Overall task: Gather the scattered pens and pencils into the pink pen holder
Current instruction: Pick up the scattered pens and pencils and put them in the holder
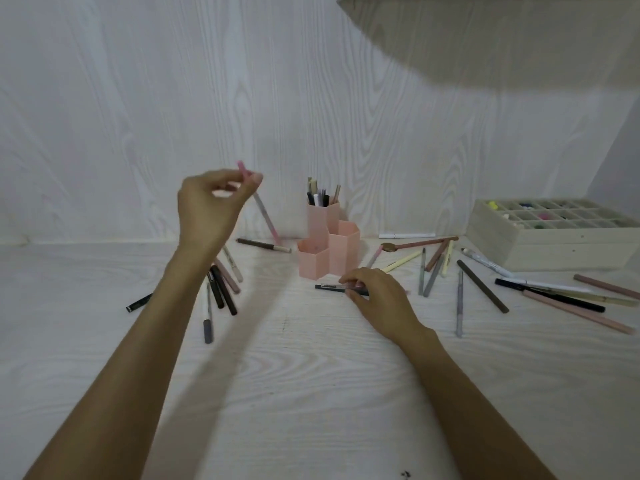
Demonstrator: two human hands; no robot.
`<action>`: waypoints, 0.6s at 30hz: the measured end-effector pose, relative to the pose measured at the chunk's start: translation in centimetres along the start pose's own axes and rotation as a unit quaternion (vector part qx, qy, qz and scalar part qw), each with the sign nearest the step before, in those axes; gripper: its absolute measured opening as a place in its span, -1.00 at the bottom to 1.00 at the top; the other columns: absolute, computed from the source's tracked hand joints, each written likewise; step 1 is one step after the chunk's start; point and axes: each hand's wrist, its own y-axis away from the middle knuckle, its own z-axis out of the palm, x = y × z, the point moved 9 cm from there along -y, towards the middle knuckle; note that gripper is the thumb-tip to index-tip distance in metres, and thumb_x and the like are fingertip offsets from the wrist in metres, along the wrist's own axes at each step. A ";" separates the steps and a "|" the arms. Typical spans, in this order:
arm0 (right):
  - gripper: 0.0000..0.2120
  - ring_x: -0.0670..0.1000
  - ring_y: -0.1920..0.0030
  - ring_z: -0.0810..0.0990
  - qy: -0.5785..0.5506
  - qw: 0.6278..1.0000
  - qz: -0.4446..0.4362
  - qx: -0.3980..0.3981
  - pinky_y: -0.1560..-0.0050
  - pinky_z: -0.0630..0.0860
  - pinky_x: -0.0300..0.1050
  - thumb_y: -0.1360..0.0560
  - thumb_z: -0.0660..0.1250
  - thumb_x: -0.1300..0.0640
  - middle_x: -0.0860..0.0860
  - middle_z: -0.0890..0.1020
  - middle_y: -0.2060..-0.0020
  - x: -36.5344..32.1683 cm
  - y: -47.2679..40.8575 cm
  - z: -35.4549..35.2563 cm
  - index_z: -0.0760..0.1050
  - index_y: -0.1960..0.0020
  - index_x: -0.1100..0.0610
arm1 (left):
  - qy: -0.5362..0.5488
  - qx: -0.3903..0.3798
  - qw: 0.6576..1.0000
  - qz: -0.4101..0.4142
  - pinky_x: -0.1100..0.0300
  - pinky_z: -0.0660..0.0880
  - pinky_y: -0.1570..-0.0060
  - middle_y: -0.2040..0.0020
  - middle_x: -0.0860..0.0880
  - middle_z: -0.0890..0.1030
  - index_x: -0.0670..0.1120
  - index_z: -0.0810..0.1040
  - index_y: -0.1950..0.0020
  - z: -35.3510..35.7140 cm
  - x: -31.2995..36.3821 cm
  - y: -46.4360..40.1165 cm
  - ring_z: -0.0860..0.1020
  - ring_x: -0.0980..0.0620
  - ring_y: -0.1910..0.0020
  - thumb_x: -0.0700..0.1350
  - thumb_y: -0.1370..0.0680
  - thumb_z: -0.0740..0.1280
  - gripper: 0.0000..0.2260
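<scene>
The left hand point(211, 202) is hovering left of centre in the frame, raised above the table point(311, 393), its thumb and fingertips pinching a pink pencil point(263, 213) near the upper end; the pencil is slanting down and to the right, its lower end blurred near the wall line. The right hand point(377, 299) is lying low on the table just right of centre, fingers curled and closing on a dark pen point(332, 287) that is lying flat, its left part sticking out from under the fingertips. The pink pen holder point(327, 247) is standing upright at the centre of the frame, just behind the right hand, made of hexagonal tubes of different heights; the tallest rear tube is holding several pens and pencils point(320, 195) upright. A cluster of dark pens point(221, 292) is lying beneath the left forearm at lower left of the holder. More scattered pencils point(433, 268) are lying to the right of the holder, reaching toward the right edge. A wooden compartment box point(554, 244) is sitting at the right edge, against the wall, small items in its cells
</scene>
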 end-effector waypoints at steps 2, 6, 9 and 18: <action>-0.75 -0.10 0.08 0.53 -0.002 1.000 0.001 0.009 0.04 0.44 -0.23 -0.49 0.34 0.17 -0.08 0.63 0.10 0.0 0.1 -0.2 0.55 -0.15 -0.02 | 0.041 0.022 0.997 0.059 0.49 0.47 0.15 0.13 0.13 0.65 0.07 0.65 0.01 0.6 3.6 -1.4 0.57 0.30 0.19 0.04 -0.46 0.44 -0.86; -0.69 -0.11 0.03 0.57 -0.003 0.999 -0.012 0.046 -0.02 0.50 -0.22 -0.51 0.32 0.19 -0.10 0.65 0.02 -0.4 0.5 -0.9 0.53 -0.20 -0.07 | 0.063 0.069 0.988 0.125 0.28 0.58 0.04 0.15 0.07 0.67 -0.05 0.63 -0.10 2.7 7.5 -3.2 0.64 0.21 0.17 -0.01 -0.45 0.46 -0.74; -0.66 -0.10 0.02 0.58 -0.013 0.997 -0.022 0.072 -0.04 0.54 -0.16 -0.54 0.28 0.18 -0.07 0.65 -0.01 -0.8 0.7 -1.5 0.47 -0.28 -0.06 | 0.022 0.065 0.987 0.143 0.24 0.58 0.02 0.18 0.12 0.67 0.00 0.50 -0.24 5.1 7.8 -3.7 0.64 0.23 0.18 0.02 -0.44 0.46 -0.60; -0.56 0.04 0.01 0.59 -0.023 0.960 -0.032 0.275 0.00 0.59 -0.10 -0.60 0.12 0.32 0.07 0.56 -0.13 -1.0 1.6 -6.1 0.28 -0.44 0.07 | -0.063 0.059 0.972 0.218 0.15 0.61 0.13 0.11 0.03 0.71 -0.03 0.53 -0.17 9.4 7.3 -2.9 0.67 0.11 0.18 0.01 -0.52 0.38 -0.74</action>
